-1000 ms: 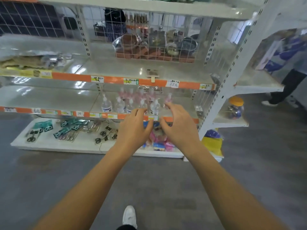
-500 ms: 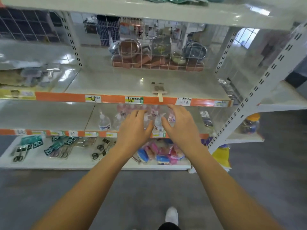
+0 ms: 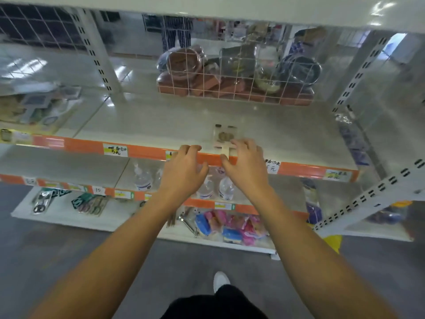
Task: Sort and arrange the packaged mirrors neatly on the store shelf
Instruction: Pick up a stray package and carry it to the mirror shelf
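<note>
Both arms reach toward the store shelf (image 3: 161,120), apparently to tidy a lone packaged mirror (image 3: 224,138) lying at its near edge. The left hand (image 3: 184,171) hovers with loose, empty fingers by the orange price strip (image 3: 147,153); the right hand (image 3: 247,166), fingers relaxed, touches the packet's near end

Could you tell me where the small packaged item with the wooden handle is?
In the head view, the packaged item lies at the orange front edge of the middle shelf, right of centre, just beyond the right hand.
</note>
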Demonstrator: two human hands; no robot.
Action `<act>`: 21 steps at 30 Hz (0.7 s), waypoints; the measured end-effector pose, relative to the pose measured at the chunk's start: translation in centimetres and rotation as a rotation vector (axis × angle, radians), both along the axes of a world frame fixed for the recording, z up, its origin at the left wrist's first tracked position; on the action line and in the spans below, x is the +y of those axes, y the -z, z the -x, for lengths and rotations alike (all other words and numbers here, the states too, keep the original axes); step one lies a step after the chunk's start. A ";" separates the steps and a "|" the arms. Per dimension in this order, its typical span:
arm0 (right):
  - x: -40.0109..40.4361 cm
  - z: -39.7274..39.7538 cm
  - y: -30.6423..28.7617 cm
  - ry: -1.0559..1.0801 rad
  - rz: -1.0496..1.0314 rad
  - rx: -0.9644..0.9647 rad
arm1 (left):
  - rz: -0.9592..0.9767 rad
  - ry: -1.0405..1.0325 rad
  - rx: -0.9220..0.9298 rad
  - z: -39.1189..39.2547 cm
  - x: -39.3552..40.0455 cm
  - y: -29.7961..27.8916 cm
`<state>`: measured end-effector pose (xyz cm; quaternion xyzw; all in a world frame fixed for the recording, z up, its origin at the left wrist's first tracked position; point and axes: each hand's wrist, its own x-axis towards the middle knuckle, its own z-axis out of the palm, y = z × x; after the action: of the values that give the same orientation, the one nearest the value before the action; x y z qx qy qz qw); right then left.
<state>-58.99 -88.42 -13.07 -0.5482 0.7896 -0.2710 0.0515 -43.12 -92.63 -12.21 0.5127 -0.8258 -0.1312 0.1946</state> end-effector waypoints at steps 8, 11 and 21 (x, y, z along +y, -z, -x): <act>-7.0 3.6 1.8 -0.093 -0.112 0.009 | -0.066 -0.140 -0.036 3.0 -4.5 0.7; -8.5 3.7 2.1 -0.097 -0.151 0.032 | -0.081 -0.183 -0.028 3.4 -5.8 0.9; -11.7 2.7 2.7 -0.006 -0.347 0.071 | -0.097 -0.186 -0.057 3.9 -8.9 1.6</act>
<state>-61.72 -100.11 -15.80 -0.5428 0.8241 -0.1108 0.1182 -47.00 -101.58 -13.77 0.5997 -0.7724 -0.1380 0.1574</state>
